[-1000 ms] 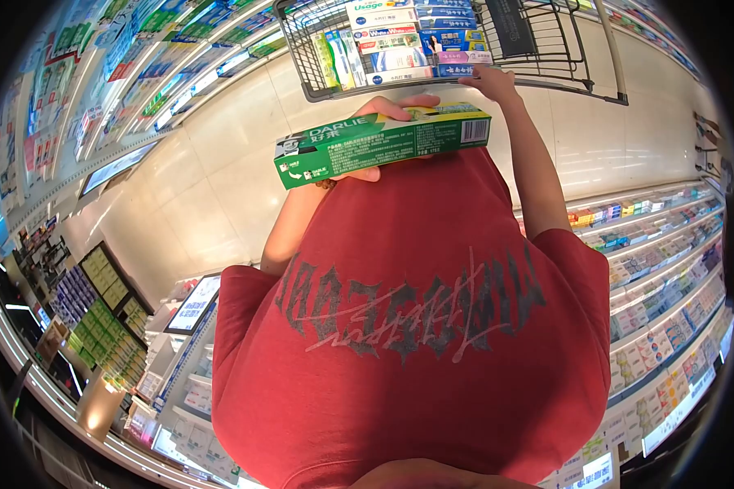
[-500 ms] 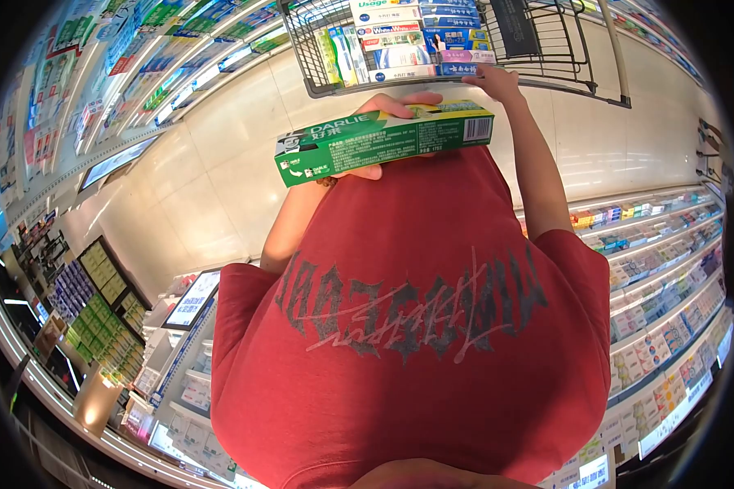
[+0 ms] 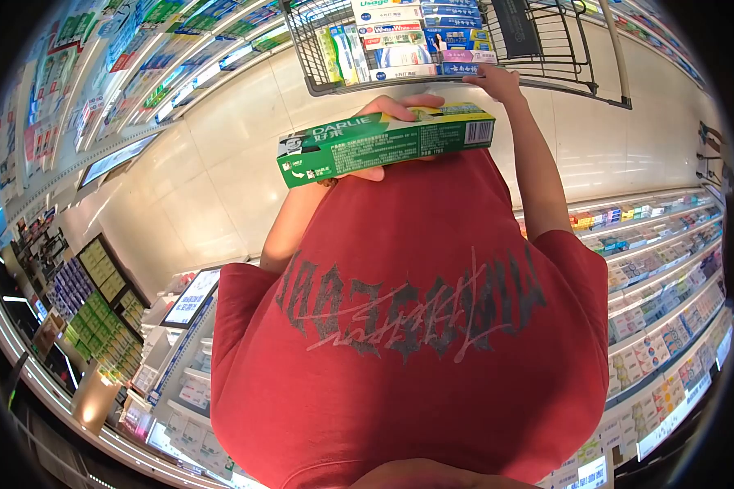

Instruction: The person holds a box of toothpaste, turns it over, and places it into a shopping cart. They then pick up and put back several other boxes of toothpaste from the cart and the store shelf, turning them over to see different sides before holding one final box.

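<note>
A green and yellow toothpaste box (image 3: 383, 140) marked DARLIE is held level in front of my red shirt. My left hand (image 3: 395, 107) grips it from behind, with fingers over the top edge and the thumb tip below. My right hand (image 3: 497, 84) is at the near rim of a shopping cart (image 3: 383, 86), its fingers bent over the rim beside the stacked boxes. In the cart lie several toothpaste boxes (image 3: 395, 57), white and blue, and upright green and white packs (image 3: 342, 55) at the left.
Store shelves with packaged goods (image 3: 90, 81) rise on the left, and more shelves (image 3: 661, 293) line the right. Pale floor tiles (image 3: 212, 163) run between them. A tilted price screen (image 3: 192, 297) stands at lower left. The cart has a dark panel (image 3: 514, 28) near its handle.
The box in my left hand has tilted very slightly. My right hand stays at the cart's rim.
</note>
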A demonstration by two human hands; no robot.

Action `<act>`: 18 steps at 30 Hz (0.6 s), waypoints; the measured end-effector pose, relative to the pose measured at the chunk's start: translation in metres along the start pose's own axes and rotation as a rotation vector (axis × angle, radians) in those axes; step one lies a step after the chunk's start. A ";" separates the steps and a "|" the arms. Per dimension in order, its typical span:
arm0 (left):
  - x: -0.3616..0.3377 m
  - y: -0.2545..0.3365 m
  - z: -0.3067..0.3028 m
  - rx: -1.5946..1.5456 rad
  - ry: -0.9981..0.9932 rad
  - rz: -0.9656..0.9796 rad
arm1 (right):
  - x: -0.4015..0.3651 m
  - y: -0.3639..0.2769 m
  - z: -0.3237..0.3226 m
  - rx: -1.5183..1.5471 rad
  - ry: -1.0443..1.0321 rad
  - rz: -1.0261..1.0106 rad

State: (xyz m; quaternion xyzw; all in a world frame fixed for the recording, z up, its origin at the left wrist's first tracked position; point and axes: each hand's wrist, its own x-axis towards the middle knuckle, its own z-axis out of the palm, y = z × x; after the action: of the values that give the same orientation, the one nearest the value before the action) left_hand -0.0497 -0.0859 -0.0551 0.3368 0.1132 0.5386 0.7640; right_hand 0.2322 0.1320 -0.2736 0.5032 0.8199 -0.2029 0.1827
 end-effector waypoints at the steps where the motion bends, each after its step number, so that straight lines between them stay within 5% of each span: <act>1: 0.000 -0.001 0.000 -0.003 -0.001 0.003 | -0.001 0.000 0.000 -0.005 -0.003 0.003; 18: -0.001 -0.006 0.006 -0.155 0.005 0.023 | -0.001 0.000 0.003 -0.026 0.005 -0.003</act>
State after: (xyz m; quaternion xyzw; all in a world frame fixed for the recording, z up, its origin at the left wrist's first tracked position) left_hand -0.0428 -0.0907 -0.0542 0.2764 0.0693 0.5552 0.7814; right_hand 0.2326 0.1297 -0.2762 0.5000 0.8238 -0.1912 0.1868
